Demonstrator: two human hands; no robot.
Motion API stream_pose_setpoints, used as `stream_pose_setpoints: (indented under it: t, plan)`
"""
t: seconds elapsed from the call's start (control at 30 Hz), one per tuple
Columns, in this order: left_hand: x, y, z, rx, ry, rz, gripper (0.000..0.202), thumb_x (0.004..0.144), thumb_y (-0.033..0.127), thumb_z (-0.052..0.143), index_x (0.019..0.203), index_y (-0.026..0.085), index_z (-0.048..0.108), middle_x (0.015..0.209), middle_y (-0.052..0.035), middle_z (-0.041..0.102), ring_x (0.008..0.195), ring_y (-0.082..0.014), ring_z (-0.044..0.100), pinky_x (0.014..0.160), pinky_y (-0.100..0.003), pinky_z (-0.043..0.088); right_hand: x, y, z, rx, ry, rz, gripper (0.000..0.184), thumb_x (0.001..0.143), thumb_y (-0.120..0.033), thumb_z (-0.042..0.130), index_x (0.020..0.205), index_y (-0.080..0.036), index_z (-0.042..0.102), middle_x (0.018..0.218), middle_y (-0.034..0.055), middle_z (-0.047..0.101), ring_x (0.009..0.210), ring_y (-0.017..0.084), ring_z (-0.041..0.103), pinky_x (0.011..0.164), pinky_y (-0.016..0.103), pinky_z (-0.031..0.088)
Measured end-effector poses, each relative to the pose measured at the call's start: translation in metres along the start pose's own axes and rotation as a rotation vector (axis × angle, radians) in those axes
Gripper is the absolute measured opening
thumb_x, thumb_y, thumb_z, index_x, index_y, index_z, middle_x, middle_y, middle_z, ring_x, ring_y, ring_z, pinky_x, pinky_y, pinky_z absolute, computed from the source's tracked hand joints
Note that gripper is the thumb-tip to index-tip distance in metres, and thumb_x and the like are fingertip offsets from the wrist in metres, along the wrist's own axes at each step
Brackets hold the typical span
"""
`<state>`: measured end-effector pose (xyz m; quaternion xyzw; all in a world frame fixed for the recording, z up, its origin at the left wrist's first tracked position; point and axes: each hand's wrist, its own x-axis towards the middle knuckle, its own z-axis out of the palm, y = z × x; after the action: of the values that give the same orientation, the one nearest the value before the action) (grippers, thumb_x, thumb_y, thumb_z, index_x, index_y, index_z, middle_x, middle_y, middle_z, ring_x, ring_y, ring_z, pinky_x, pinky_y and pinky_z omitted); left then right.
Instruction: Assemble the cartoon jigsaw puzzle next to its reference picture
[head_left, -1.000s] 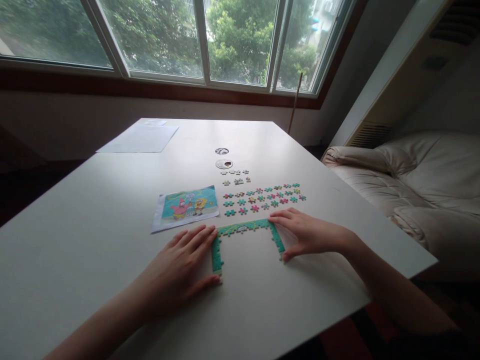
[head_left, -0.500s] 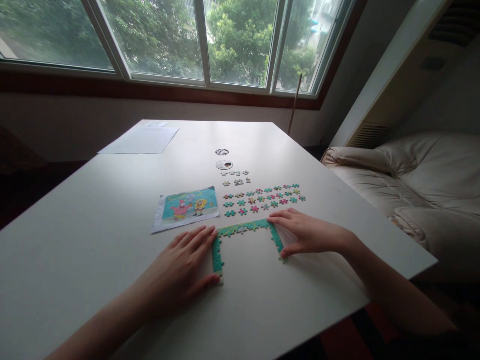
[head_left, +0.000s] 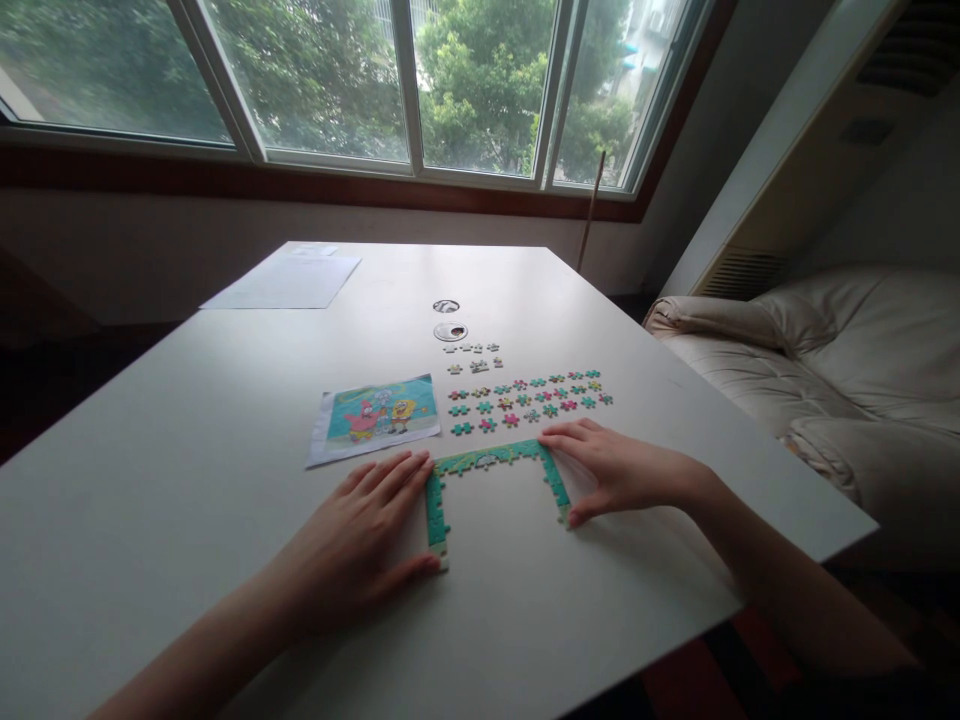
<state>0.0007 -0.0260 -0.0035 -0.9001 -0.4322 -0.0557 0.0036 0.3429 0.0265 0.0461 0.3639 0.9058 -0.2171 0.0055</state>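
A three-sided jigsaw puzzle border (head_left: 487,457) in green lies on the white table, its gap facing me. My left hand (head_left: 367,530) rests along the left side of it, fingertips at the top corner and thumb at the lower end piece. Against the right side lies my right hand (head_left: 611,468), its fingers at the top corner and its thumb near the bottom. Both hands have their fingers stretched out, thumbs apart. Just beyond the border are rows of loose puzzle pieces (head_left: 531,414), green, pink and yellow. A cartoon picture sheet (head_left: 382,415) lies beyond my left hand.
The white table (head_left: 180,470) stands below a window. Farther back on it are several pale puzzle pieces (head_left: 478,366), two round discs, the nearer disc (head_left: 451,331) being larger, and a sheet of paper (head_left: 285,282). A cream sofa (head_left: 825,350) stands to the right.
My right thumb has shifted slightly outward and down at the lower right end, showing more of the end piece. The left thumb has moved slightly too; the border keeps its shape.
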Motion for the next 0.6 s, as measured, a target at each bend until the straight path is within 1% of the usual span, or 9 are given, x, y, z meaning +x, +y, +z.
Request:
stream_pose_setpoints:
  t: [0.23,0.37,0.53,0.6]
  plan:
    - [0.0011,0.0015,-0.0020,0.020,-0.005,0.010,0.080,0.084,0.067,0.041,0.144,0.015,0.030,0.145,-0.0121,0.037,0.131,-0.0329,0.036,0.106,-0.045,0.032,0.0000,-0.0004,0.0007,-0.014,-0.006,0.008,0.085,0.071,-0.060,0.064,0.139,-0.014,0.040,0.142,0.0142,0.039,0.131,0.030,0.032,0.108,0.041,0.030]
    - [0.0014,0.0020,-0.0033,0.010,-0.008,0.005,0.079,0.084,0.067,0.041,0.144,0.018,0.030,0.145,-0.0110,0.037,0.131,-0.0319,0.036,0.107,-0.044,0.030,0.0003,0.0001,0.0007,0.003,-0.008,0.010,0.086,0.069,-0.060,0.065,0.138,-0.014,0.041,0.142,0.0144,0.040,0.130,0.031,0.032,0.108,0.042,0.030]
    - [0.0015,0.0009,-0.0038,0.005,-0.017,0.005,0.078,0.084,0.067,0.041,0.143,0.018,0.031,0.146,-0.0108,0.037,0.131,-0.0319,0.036,0.107,-0.044,0.031,-0.0006,-0.0013,-0.0029,0.021,-0.010,0.015,0.086,0.070,-0.060,0.065,0.139,-0.016,0.040,0.143,0.0141,0.038,0.132,0.031,0.031,0.109,0.042,0.029]
    - [0.0021,-0.0001,-0.0043,-0.003,-0.010,0.014,0.076,0.084,0.066,0.040,0.143,0.018,0.032,0.145,-0.0109,0.038,0.131,-0.0317,0.037,0.106,-0.044,0.032,-0.0007,-0.0023,-0.0059,0.029,0.015,0.027,0.081,0.073,-0.060,0.062,0.139,-0.017,0.041,0.143,0.0131,0.039,0.131,0.030,0.033,0.108,0.041,0.030]
